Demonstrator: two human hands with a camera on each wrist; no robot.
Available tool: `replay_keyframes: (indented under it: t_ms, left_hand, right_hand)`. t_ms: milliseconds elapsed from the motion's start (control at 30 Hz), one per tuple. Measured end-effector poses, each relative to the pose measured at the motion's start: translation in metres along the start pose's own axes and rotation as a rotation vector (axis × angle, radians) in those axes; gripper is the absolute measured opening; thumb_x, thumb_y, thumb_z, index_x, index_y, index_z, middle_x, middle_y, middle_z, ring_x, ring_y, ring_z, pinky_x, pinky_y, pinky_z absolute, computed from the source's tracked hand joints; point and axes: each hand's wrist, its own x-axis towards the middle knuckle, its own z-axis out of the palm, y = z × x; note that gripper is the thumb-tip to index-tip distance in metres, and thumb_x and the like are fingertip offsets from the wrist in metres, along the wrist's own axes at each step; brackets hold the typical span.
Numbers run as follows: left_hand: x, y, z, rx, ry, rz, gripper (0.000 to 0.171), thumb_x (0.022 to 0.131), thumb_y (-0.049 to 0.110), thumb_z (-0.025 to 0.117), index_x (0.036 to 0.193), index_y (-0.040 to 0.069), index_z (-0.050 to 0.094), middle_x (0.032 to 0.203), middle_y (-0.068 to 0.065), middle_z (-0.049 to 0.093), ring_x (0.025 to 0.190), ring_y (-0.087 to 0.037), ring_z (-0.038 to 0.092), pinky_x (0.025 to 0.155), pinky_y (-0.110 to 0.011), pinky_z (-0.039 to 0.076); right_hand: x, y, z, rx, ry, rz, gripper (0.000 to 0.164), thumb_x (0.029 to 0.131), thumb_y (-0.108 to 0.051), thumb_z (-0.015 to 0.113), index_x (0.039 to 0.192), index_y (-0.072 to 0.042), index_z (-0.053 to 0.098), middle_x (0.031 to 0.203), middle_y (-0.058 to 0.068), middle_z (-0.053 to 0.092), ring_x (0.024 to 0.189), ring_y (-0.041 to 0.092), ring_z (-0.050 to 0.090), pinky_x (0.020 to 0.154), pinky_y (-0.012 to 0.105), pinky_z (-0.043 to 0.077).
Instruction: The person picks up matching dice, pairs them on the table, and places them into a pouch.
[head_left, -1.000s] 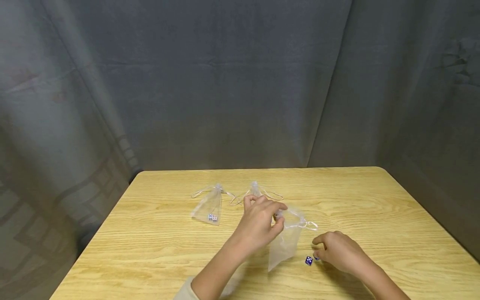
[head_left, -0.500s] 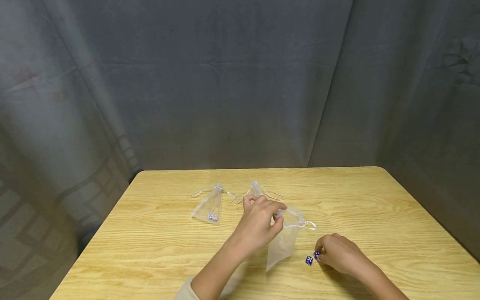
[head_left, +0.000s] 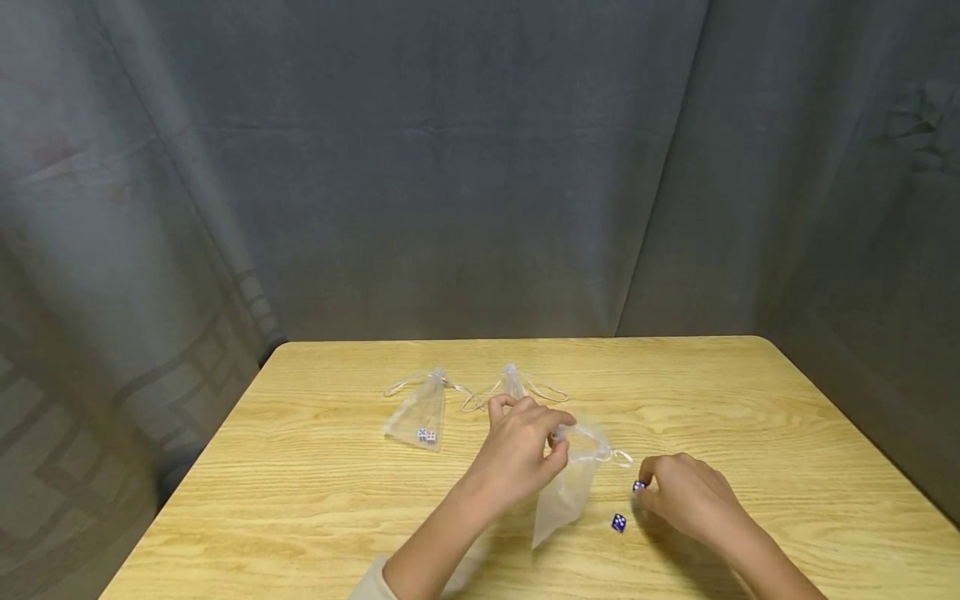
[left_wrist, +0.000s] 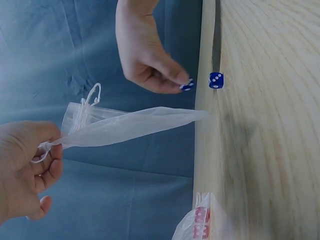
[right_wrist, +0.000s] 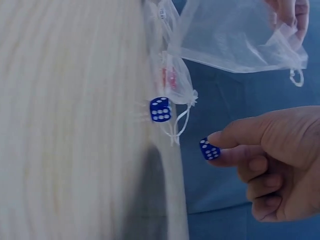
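My left hand (head_left: 517, 454) pinches the top edge of a sheer white drawstring bag (head_left: 566, 492), which hangs with its mouth parted and its loop toward the right. No dice show inside it. Between thumb and index finger of my right hand (head_left: 690, 500) is a blue die with white dots (right_wrist: 210, 149), held above the table to the right of the bag. Another blue die (head_left: 618, 522) lies on the table just below, seen also in the left wrist view as a blue die (left_wrist: 216, 80).
A tied sheer bag with white dice (head_left: 416, 417) lies on the left of the wooden table (head_left: 300, 500). Behind my left hand, partly hidden, is another tied bag (head_left: 512, 382); red dice (left_wrist: 201, 222) show through it in the left wrist view. Grey curtains (head_left: 450, 167) stand behind.
My right hand has closed finger and thumb on one blue die and lifted it off the table. The left hand keeps its hold on the bag, almost still.
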Motion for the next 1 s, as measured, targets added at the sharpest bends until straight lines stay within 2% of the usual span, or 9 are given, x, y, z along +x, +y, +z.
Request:
replay_keyframes:
  t_ms: [100,267,433,533,700,833,933,1000]
  left_hand:
    - [0.0,0.0,0.001,-0.006,-0.004,0.002,0.02,0.079,0.012,0.068,0.099,0.012,0.069,0.077,0.014,0.063,0.077,-0.002,0.046,0.091,-0.04,0.027]
    - [0.0,0.001,0.002,-0.005,-0.006,0.007,0.021,0.079,0.012,0.068,0.099,0.013,0.069,0.078,0.014,0.064,0.077,-0.001,0.046,0.09,-0.04,0.027]
    - [0.001,0.002,0.002,0.001,-0.005,0.011,0.02,0.079,0.012,0.068,0.099,0.013,0.069,0.077,0.015,0.064,0.077,-0.001,0.047,0.089,-0.04,0.027]
    - [0.001,0.003,0.002,0.004,0.0,0.013,0.02,0.079,0.011,0.067,0.098,0.013,0.069,0.077,0.015,0.063,0.076,-0.001,0.047,0.089,-0.039,0.028]
    - [0.0,0.003,0.003,0.003,-0.004,0.014,0.02,0.079,0.011,0.067,0.098,0.013,0.069,0.076,0.015,0.063,0.075,-0.001,0.046,0.089,-0.039,0.028]
    - [0.0,0.003,0.003,0.0,-0.013,0.015,0.02,0.079,0.011,0.067,0.099,0.013,0.069,0.076,0.015,0.063,0.075,-0.001,0.046,0.09,-0.04,0.027]
    - [0.0,0.003,0.004,-0.002,-0.015,0.017,0.021,0.079,0.01,0.067,0.099,0.013,0.069,0.076,0.015,0.063,0.075,-0.001,0.045,0.09,-0.04,0.027]
    - [0.0,0.004,0.004,-0.002,-0.012,0.019,0.021,0.078,0.01,0.067,0.099,0.013,0.069,0.076,0.015,0.063,0.075,-0.001,0.046,0.09,-0.04,0.027]
  right_hand:
    - [0.0,-0.001,-0.004,-0.005,0.105,-0.033,0.014,0.077,-0.019,0.072,0.088,-0.01,0.069,0.057,-0.004,0.049,0.046,0.011,0.038,0.042,0.028,0.032]
    - [0.002,-0.005,-0.01,-0.009,0.365,-0.112,0.016,0.076,-0.018,0.074,0.088,-0.008,0.07,0.063,-0.001,0.057,0.05,0.011,0.043,0.042,0.028,0.033]
    - [0.003,-0.009,-0.013,0.037,0.599,-0.18,0.016,0.073,-0.014,0.076,0.087,-0.008,0.07,0.06,-0.004,0.052,0.049,0.007,0.039,0.041,0.025,0.031]
    - [0.003,-0.011,-0.014,0.059,0.696,-0.209,0.017,0.07,-0.011,0.078,0.086,-0.008,0.07,0.058,-0.007,0.044,0.048,0.005,0.034,0.041,0.023,0.028]
    - [0.003,-0.013,-0.014,0.105,0.82,-0.246,0.021,0.067,-0.007,0.079,0.086,-0.005,0.071,0.059,-0.004,0.049,0.052,0.007,0.04,0.045,0.026,0.035]
    - [0.004,-0.013,-0.014,0.138,0.92,-0.31,0.021,0.067,-0.004,0.077,0.086,-0.004,0.07,0.058,-0.005,0.046,0.054,0.006,0.039,0.048,0.021,0.033]
    - [0.006,-0.012,-0.014,0.175,0.99,-0.378,0.015,0.078,-0.016,0.072,0.086,-0.004,0.07,0.058,-0.007,0.039,0.053,0.005,0.034,0.048,0.016,0.026]
    - [0.006,-0.013,-0.013,0.201,1.032,-0.415,0.027,0.085,-0.029,0.066,0.085,-0.003,0.07,0.057,-0.008,0.037,0.053,0.005,0.032,0.049,0.015,0.023]
